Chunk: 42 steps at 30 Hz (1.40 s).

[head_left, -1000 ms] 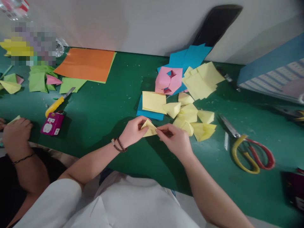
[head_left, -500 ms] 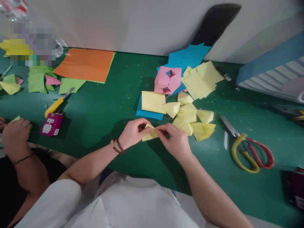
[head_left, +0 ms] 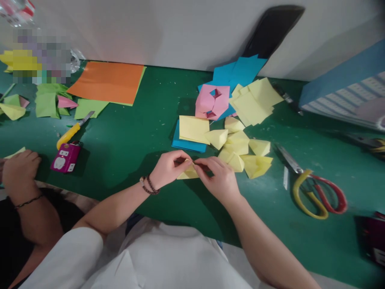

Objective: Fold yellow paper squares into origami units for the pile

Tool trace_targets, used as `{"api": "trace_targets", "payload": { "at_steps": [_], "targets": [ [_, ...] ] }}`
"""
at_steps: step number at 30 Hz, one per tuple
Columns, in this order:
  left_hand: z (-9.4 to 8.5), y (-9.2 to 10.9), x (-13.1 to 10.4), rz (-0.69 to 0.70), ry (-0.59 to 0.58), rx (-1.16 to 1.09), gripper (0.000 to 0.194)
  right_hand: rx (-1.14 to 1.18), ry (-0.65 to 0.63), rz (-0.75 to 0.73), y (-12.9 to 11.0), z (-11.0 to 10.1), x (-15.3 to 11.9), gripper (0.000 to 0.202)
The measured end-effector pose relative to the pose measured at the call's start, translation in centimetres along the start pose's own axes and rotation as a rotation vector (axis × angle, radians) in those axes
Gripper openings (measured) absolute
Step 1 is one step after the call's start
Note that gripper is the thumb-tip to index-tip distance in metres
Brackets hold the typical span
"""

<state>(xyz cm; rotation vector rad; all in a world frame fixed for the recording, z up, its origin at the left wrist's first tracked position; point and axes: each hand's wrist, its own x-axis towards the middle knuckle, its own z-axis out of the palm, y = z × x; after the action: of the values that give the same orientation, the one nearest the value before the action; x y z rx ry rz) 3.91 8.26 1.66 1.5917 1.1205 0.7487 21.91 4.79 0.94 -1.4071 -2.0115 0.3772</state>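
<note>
Between my two hands is a small piece of yellow paper (head_left: 188,173), partly hidden by my fingers. My left hand (head_left: 171,168) pinches its upper edge with thumb and forefinger. From the other side, my right hand (head_left: 219,178) pinches the same edge, the fingertips of both hands almost meeting. Just beyond lie a stack of yellow paper sheets (head_left: 194,128) on blue paper (head_left: 189,145) and several folded yellow paper pieces (head_left: 237,142). Behind them sits a pink folded-paper shape (head_left: 212,101) with openings in it.
Scissors (head_left: 313,192) with yellow and red handles lie to the right. On the left are a purple box (head_left: 66,157), a yellow utility knife (head_left: 73,130) and orange paper (head_left: 108,82). A co-worker's hand (head_left: 21,168) is at far left. A black phone-like object (head_left: 273,30) leans against the wall.
My fingertips have drawn closer together along the paper's upper edge, my right hand shifting slightly left. The paper now shows as a lower, flatter strip beneath them.
</note>
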Motion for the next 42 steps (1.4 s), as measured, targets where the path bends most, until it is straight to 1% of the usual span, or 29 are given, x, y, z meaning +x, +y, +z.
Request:
{"api": "trace_targets", "payload": {
  "at_steps": [7,10,12,14,17,23,28,32,35,39,42],
  "targets": [
    [0.2,-0.3,-0.2,0.015,0.026,-0.005,0.01,-0.096,0.042,-0.048,0.0,0.1,-0.1,0.017],
    [0.3,-0.2,-0.2,0.014,0.03,-0.038,0.01,-0.083,0.05,-0.059,-0.1,0.1,-0.1,0.017],
    [0.2,-0.1,-0.1,-0.006,0.038,-0.062,0.011,-0.025,0.038,-0.022,-0.2,0.0,0.0,0.015],
    [0.0,0.1,0.0,-0.026,0.062,-0.072,0.011,0.044,0.017,0.045,-0.4,-0.2,0.1,0.013],
    [-0.2,0.3,0.1,-0.024,0.088,-0.06,0.01,0.088,0.021,0.112,-0.5,-0.4,0.1,0.013],
    [-0.2,0.6,-0.1,0.048,0.041,0.04,0.008,0.063,0.019,0.087,-0.6,-0.5,0.1,0.017],
    [-0.2,0.8,-0.2,0.1,0.117,0.033,0.01,0.104,0.056,0.136,-0.8,-0.7,0.1,0.016],
    [-0.3,0.7,-0.2,0.157,0.089,0.05,0.006,0.108,0.097,0.103,-0.9,-0.8,0.0,0.015],
    [-0.3,0.5,-0.3,0.197,0.069,0.057,0.007,0.13,0.087,0.087,-0.9,-0.8,0.0,0.014],
    [-0.2,0.3,-0.2,0.234,0.112,0.024,0.011,0.161,0.082,0.137,-0.9,-1.0,0.1,0.013],
    [-0.2,0.4,-0.2,0.309,0.131,0.045,0.01,0.169,0.084,0.156,-1.1,-1.2,0.3,0.011]
  ]
}}
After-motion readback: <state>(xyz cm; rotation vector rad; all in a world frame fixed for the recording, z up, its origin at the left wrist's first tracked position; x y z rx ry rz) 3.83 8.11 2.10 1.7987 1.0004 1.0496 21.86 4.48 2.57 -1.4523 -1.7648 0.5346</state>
